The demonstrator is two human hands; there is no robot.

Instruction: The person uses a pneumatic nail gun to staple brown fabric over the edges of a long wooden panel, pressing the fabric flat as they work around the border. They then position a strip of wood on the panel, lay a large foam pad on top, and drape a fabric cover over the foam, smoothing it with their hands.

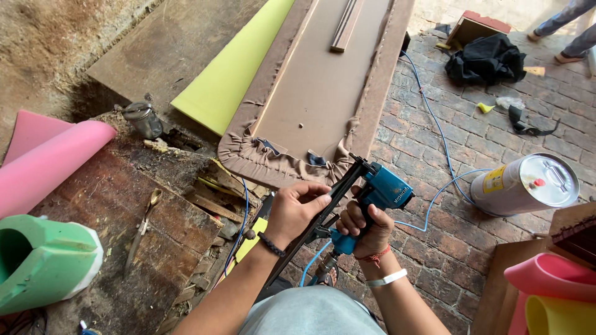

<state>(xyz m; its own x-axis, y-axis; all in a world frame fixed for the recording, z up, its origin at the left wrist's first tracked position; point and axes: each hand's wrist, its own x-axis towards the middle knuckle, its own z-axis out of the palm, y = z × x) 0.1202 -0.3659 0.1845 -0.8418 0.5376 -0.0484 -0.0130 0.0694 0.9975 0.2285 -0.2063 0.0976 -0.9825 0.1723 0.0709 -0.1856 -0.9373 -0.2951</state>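
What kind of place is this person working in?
Probably an upholstery workshop: a board wrapped in brown fabric, foam rolls, and a blue staple gun on an air hose, held in both hands.

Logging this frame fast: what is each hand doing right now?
Left hand: closed on the long black magazine of the staple gun.
Right hand: closed around the blue staple gun at its grip.

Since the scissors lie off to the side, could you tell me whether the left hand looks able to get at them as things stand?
Probably not at once: the left hand is gripping the long black magazine of the blue pneumatic staple gun. The metal scissors lie uncovered on the brick ledge.
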